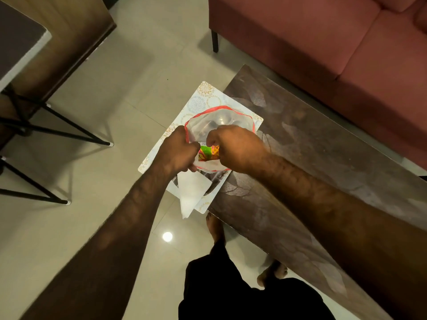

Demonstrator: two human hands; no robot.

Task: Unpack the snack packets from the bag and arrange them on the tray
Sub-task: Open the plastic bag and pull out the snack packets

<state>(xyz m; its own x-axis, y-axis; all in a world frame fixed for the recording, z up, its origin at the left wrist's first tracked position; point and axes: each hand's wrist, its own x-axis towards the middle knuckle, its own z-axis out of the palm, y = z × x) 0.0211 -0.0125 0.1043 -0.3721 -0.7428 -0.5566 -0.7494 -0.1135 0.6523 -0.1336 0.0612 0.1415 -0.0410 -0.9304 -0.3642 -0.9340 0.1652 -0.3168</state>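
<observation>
I see my right hand [233,148] curled down into the mouth of the bag [219,123], its fingers pinching a green, red and yellow snack packet [209,153] that sits just inside the near rim. My left hand [176,151] is clenched on the bag's red-edged rim at the left side, holding it open. The bag is above the middle of the patterned tray [201,98]. The tray lies on the corner of the dark wooden table [323,146], with its left part overhanging the pale tiled floor [129,88]. Beyond the tray, past the table, stands a red sofa [323,42].
</observation>
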